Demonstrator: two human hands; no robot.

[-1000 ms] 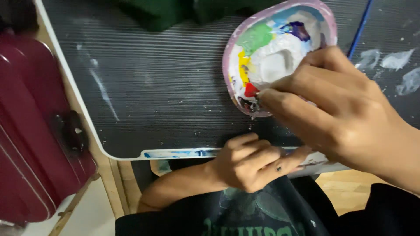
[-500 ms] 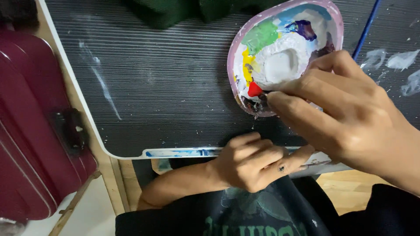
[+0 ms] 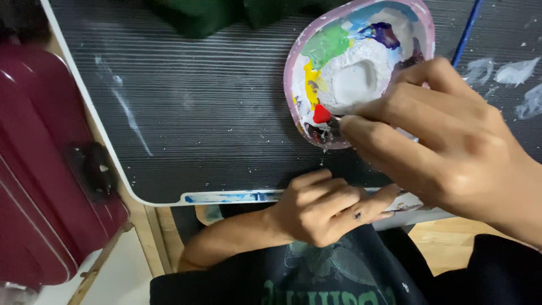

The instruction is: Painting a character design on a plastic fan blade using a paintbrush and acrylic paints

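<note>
Pinching at palette (image 3: 361, 73) rim, right hand (image 3: 446, 147).
Left hand (image 3: 327, 206) is resting clenched at counter (image 3: 197, 113) edge, grasping nothing; right grip contents are hidden.

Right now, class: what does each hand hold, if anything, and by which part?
Whether the right hand, fingertips over the paint palette, pinches anything cannot be told. The left hand curls at the table edge, apparently empty.

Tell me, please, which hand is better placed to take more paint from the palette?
The right hand: its fingertips are already over the palette, at the red paint. The left hand is curled at the table edge, away from the palette.
</note>
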